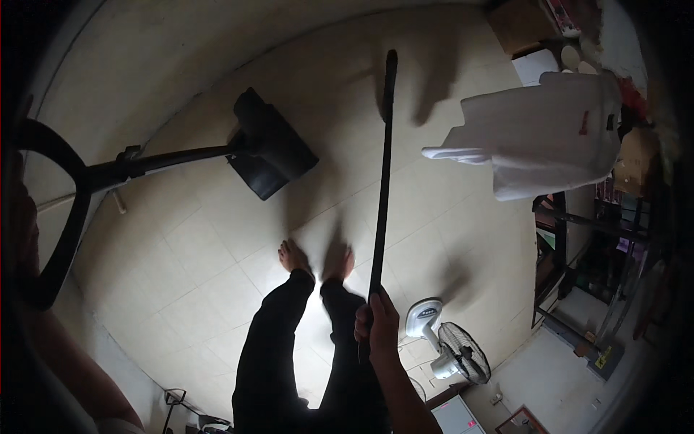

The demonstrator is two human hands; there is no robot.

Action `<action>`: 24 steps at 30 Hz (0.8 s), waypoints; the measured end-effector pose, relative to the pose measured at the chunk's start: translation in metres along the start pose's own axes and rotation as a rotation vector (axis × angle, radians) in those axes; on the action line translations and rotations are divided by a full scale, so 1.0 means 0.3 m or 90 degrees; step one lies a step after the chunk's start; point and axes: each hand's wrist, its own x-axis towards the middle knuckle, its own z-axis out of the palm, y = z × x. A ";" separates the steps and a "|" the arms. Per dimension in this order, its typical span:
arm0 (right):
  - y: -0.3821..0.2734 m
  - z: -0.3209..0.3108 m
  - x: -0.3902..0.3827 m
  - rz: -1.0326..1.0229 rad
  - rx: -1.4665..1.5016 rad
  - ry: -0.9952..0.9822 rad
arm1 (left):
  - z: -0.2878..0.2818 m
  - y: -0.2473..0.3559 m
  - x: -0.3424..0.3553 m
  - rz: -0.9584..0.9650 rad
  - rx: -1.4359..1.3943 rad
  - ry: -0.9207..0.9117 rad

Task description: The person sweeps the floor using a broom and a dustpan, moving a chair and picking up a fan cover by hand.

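My right hand (379,323) is closed around a long black stick (383,195). The stick runs away from me over the tiled floor and ends in a slightly thicker, narrow black part, probably a broom head seen edge-on. At the left edge my left hand (26,228) is in shadow and partly cut off, closed at the looped grip of a long-handled black dustpan (271,148). The dustpan's pan is out ahead of my feet, left of the stick. Whether it touches the floor I cannot tell.
A white cloth or garment (542,137) hangs at the right, with cardboard boxes (524,27) behind it. A white fan (463,353) stands right of my legs. Dark shelving or frames (614,224) line the right side. A pale wall (166,69) curves along the far left.
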 end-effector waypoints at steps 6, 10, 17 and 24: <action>-0.358 0.137 0.313 -0.058 0.007 0.056 | -0.012 -0.136 0.040 -0.010 0.161 0.068; -0.694 0.272 0.729 -0.190 0.032 0.058 | 0.085 -0.253 0.108 -0.041 0.238 0.129; -1.350 0.172 1.532 -0.441 0.038 0.207 | 0.360 -0.422 0.203 -0.089 0.332 0.181; -1.998 -0.464 1.916 -0.227 -0.188 0.308 | 0.505 -0.446 0.264 -0.097 0.357 0.205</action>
